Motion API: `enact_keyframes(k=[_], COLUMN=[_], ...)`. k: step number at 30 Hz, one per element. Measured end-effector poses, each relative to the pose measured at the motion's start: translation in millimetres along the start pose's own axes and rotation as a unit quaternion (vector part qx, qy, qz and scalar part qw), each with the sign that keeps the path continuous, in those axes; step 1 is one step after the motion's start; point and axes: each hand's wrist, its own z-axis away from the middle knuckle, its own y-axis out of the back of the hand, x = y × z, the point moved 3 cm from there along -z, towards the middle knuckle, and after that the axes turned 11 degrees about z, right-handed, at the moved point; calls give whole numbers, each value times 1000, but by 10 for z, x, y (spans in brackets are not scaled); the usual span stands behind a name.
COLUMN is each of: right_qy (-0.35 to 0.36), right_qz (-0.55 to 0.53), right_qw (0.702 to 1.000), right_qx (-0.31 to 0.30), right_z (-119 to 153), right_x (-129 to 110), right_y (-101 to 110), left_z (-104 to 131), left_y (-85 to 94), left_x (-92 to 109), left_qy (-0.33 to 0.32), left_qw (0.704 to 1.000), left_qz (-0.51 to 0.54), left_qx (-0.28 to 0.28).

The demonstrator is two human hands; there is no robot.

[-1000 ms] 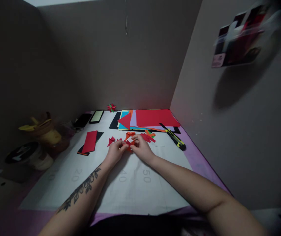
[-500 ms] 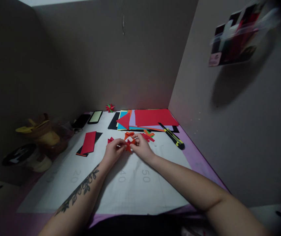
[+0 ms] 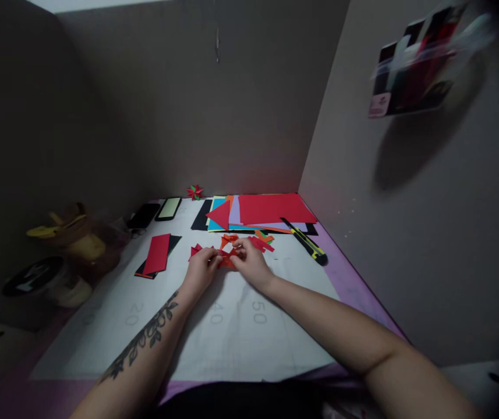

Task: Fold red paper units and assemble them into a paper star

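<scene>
In the head view, the left hand (image 3: 201, 266) and the right hand (image 3: 251, 265) meet over the middle of a white sheet (image 3: 232, 349) printed with numbers, and pinch between their fingertips a small folded paper piece (image 3: 227, 259) in red and orange. The fingers of both are nearly closed on it; which fold each one grips is too small to tell. Just beyond the fingers lies an orange folded piece (image 3: 229, 238), and a red folded piece (image 3: 195, 250) sits beside the left hand. Past the right hand is a little heap of red, orange and green strips (image 3: 263, 240). Farther back, overlapping colored sheets (image 3: 278, 209) lie near the wall, a red triangle (image 3: 220, 215) on their left part. A black and yellow cutter (image 3: 308, 244) lies slantwise at their right, its tip over the sheets. To the left, a red rectangle (image 3: 157, 254) rests on darker paper (image 3: 173, 244). Behind it are a phone with a lit screen (image 3: 169, 209), a dark object (image 3: 143, 216) and, near the wall, a red and green paper star (image 3: 195, 192).
</scene>
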Motion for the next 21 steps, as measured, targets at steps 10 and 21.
enact_keyframes(k=[10,21], right_qy=[-45,-35], right_qz=[-59,-57], right_qw=[997,997], right_qx=[-35,-22], right_z=[-41,-51], right_x=[18,69], right_y=[-51,-51], left_z=[-36,8], left_y=[-26,-38], left_x=[-44,64], left_qy=[24,4], left_qw=[999,996], left_qz=[-35,89], left_qx=[6,-12])
